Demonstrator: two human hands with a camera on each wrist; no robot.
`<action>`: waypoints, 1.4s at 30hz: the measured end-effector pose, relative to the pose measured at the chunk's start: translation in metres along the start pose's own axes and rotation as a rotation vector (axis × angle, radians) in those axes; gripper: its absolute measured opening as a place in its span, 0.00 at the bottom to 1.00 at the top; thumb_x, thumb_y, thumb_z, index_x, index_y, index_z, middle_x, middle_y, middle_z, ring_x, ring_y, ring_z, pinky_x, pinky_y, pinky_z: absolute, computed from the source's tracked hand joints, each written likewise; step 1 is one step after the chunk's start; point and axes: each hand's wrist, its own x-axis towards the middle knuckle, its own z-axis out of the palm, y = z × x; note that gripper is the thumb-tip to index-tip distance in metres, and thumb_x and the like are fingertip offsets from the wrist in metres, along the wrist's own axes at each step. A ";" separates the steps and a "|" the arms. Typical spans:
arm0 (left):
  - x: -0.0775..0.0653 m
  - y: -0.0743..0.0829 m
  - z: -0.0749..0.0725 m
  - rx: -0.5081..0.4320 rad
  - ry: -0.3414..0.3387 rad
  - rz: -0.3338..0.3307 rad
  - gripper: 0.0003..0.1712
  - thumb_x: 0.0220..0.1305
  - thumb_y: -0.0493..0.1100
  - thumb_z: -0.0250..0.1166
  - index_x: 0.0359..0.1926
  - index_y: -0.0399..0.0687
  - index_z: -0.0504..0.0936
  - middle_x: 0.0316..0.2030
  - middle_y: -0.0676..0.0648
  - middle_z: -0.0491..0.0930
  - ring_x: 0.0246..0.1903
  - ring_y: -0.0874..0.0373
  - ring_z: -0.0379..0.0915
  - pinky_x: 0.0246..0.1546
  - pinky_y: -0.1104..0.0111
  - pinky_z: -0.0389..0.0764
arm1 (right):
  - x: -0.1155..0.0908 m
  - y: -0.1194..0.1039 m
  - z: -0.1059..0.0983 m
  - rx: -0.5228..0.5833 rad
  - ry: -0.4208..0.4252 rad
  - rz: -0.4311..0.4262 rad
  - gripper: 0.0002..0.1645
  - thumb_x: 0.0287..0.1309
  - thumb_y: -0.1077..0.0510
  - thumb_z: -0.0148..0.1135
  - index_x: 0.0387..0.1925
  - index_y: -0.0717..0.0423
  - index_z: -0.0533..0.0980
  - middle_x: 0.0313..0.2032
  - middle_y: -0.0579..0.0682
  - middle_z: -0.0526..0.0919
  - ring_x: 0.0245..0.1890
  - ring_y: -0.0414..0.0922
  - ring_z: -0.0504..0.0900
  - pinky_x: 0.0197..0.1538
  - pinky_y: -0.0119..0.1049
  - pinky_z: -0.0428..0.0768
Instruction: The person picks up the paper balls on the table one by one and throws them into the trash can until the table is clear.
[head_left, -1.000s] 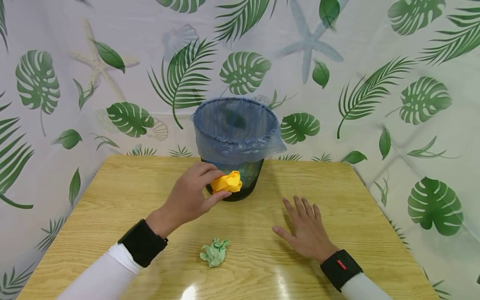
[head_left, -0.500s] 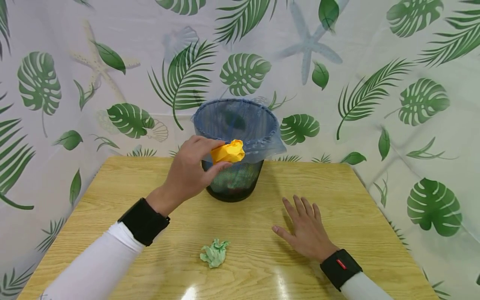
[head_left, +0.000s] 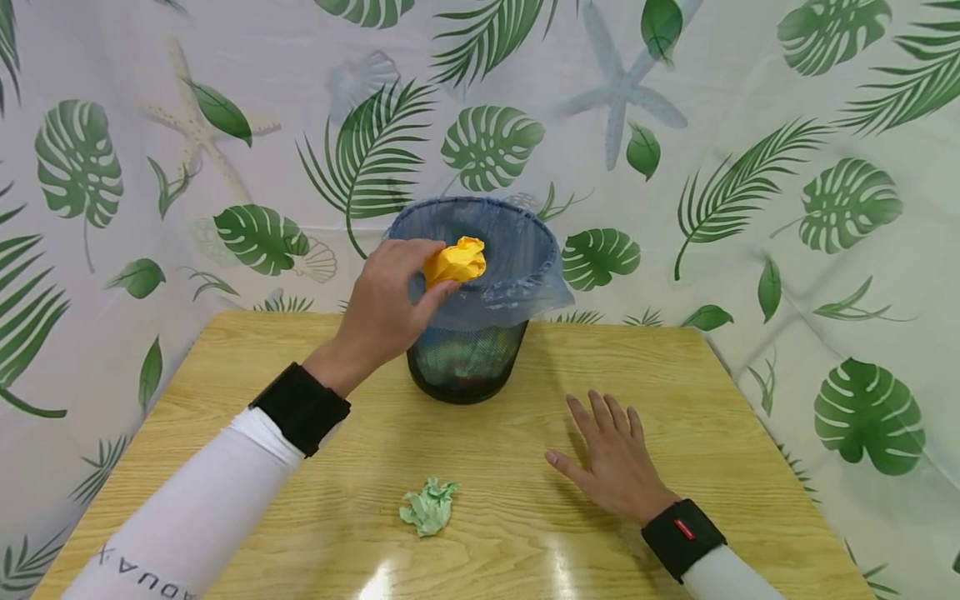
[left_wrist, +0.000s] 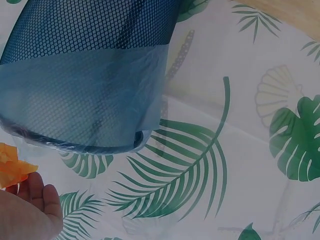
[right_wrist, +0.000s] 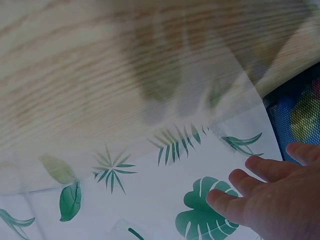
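Observation:
My left hand [head_left: 390,292] pinches a crumpled ball of orange-yellow paper [head_left: 459,260] between thumb and fingers. In the head view the paper overlaps the near rim of a black mesh wastebasket [head_left: 480,358] lined with a translucent blue bag [head_left: 517,304]. The left wrist view has the orange paper [left_wrist: 12,167] at its left edge, close to the bag-covered rim. On the table in front of the basket lies a crumpled pale green paper ball [head_left: 430,507]. Right of it, my right hand [head_left: 611,462] rests with fingers spread, holding nothing; its fingers [right_wrist: 250,182] show in the right wrist view.
The wood-grain table [head_left: 247,358] carries the basket near its back edge. Behind and at both sides hangs a white cloth [head_left: 300,50] printed with green leaves and starfish. Through the mesh, some contents show dimly inside the basket.
My left hand has raised the orange-yellow paper ball from in front of the basket's lower part up to its rim. The right hand and the green paper have stayed in place.

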 end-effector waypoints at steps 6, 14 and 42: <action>0.009 -0.003 0.002 0.018 -0.044 -0.079 0.26 0.68 0.42 0.71 0.61 0.30 0.79 0.53 0.35 0.80 0.53 0.41 0.75 0.59 0.53 0.76 | 0.000 0.001 0.000 0.005 -0.014 0.007 0.52 0.68 0.27 0.54 0.81 0.52 0.55 0.77 0.67 0.54 0.76 0.68 0.51 0.74 0.70 0.43; 0.015 -0.005 0.009 0.035 -0.135 -0.221 0.28 0.72 0.44 0.67 0.65 0.32 0.76 0.57 0.35 0.77 0.57 0.42 0.74 0.59 0.56 0.78 | -0.001 0.001 0.001 0.014 -0.005 0.007 0.52 0.68 0.27 0.55 0.80 0.52 0.56 0.77 0.67 0.55 0.76 0.69 0.52 0.74 0.70 0.43; -0.041 -0.011 0.018 0.130 0.016 -0.023 0.36 0.65 0.49 0.73 0.66 0.32 0.74 0.68 0.30 0.69 0.69 0.38 0.63 0.75 0.54 0.58 | -0.001 0.001 0.003 0.026 0.003 0.009 0.50 0.69 0.29 0.55 0.80 0.52 0.57 0.77 0.67 0.56 0.76 0.69 0.52 0.74 0.71 0.44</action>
